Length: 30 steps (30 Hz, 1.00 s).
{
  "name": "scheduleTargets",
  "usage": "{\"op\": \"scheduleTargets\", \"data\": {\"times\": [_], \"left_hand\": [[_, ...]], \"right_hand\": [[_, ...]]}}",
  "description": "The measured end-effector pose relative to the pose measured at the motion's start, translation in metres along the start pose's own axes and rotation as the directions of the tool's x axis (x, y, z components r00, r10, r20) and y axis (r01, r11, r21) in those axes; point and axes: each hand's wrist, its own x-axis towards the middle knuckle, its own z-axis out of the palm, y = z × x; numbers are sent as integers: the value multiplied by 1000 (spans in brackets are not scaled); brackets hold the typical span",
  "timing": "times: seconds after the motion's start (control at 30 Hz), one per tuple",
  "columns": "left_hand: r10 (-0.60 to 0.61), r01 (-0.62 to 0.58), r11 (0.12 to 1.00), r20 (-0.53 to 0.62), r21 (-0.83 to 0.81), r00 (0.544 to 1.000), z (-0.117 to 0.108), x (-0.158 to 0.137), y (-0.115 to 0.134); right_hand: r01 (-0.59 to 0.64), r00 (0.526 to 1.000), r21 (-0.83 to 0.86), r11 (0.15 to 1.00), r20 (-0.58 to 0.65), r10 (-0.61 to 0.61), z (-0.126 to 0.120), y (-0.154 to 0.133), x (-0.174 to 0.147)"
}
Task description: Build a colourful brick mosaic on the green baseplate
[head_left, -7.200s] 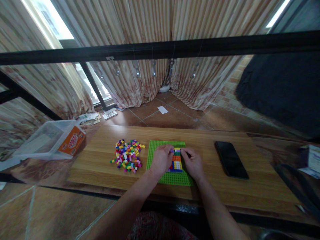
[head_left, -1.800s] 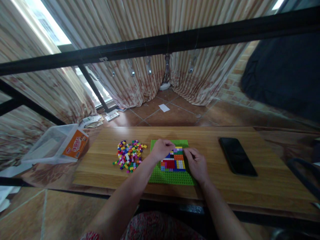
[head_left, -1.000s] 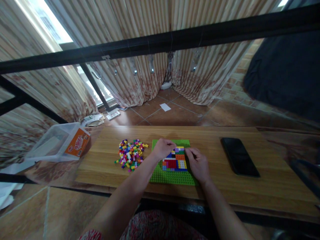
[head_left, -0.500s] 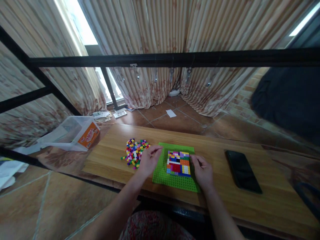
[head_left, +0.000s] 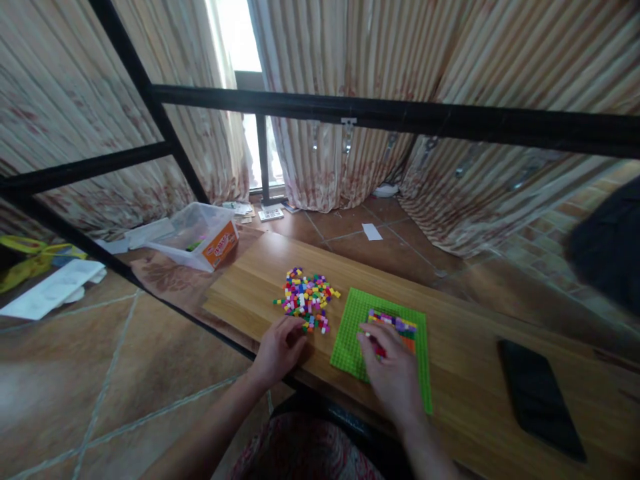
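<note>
My left hand rests at the near edge of a pile of small coloured bricks, with its fingers bent and the thumb apart from them. Nothing shows in that hand. Over the green studded baseplate, my right hand has thumb and forefinger close together in a pinch; whether a small brick is between them I cannot make out. Beneath it lies a block of many-coloured bricks set on the plate. The hand hides most of this block; its far rows and part of its right side show.
A black phone lies at the right on the wooden table. Beyond the table's left end stands a clear plastic box with an orange label. Black metal bars cross in front of the curtains. Papers lie on the floor.
The view has swung left. My left hand has moved off the baseplate's left side to the pile's near edge. My right hand has moved from the block's right side to over it.
</note>
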Motion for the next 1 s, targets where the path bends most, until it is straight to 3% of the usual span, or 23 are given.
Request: {"op": "scheduleTargets", "data": {"times": [0.1, 0.2, 0.3, 0.57, 0.73, 1.0], "left_hand": [[-5, 5, 1000, -4, -2, 1000, 4, 2, 2], [7, -7, 1000, -9, -22, 1000, 5, 2, 2], [7, -8, 998, -18, -60, 1000, 3, 2, 2], [12, -16, 995, -41, -96, 999, 6, 1, 1], [56, -59, 997, -81, -41, 995, 10, 1, -2], [187, -170, 974, -110, 152, 976, 16, -3, -13]], "right_hand": [[51, 990, -110, 993, 135, -36, 41, -17, -4], [26, 993, -261, 965, 117, 5, 71, -18, -7], [-23, 997, -358, 934, 59, 47, 85, -15, -7], [63, 995, -370, 927, 100, -28, 87, -7, -6], [42, 990, -323, 946, 142, 5, 86, -3, -4], [-84, 994, -11, 996, 74, 84, 79, -11, 0]]}}
